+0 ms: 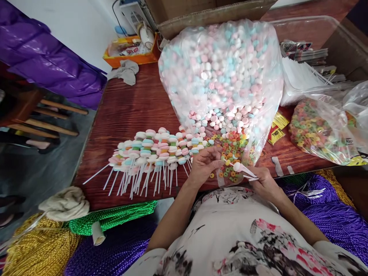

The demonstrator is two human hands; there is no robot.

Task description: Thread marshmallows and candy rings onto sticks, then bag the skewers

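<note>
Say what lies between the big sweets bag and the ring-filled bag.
The head view shows a yellow packet, and two pale strips nearer the camera.

At the far left, shiny purple bundles (51, 57) lean by a pale wall (77, 30), with a wooden stool (51, 110) below them on the grey floor (71, 153). On the reddish-brown table (126, 99), a grey cloth (128, 73) lies just beside an open orange box (135, 58); a cardboard box (207, 17) stands along the far side. Beside the near edge lie green strands (115, 217), gold strands (43, 241) and purple strands (109, 245), with a crumpled beige cloth (64, 203) and a pale tube (98, 234) on top.
</note>
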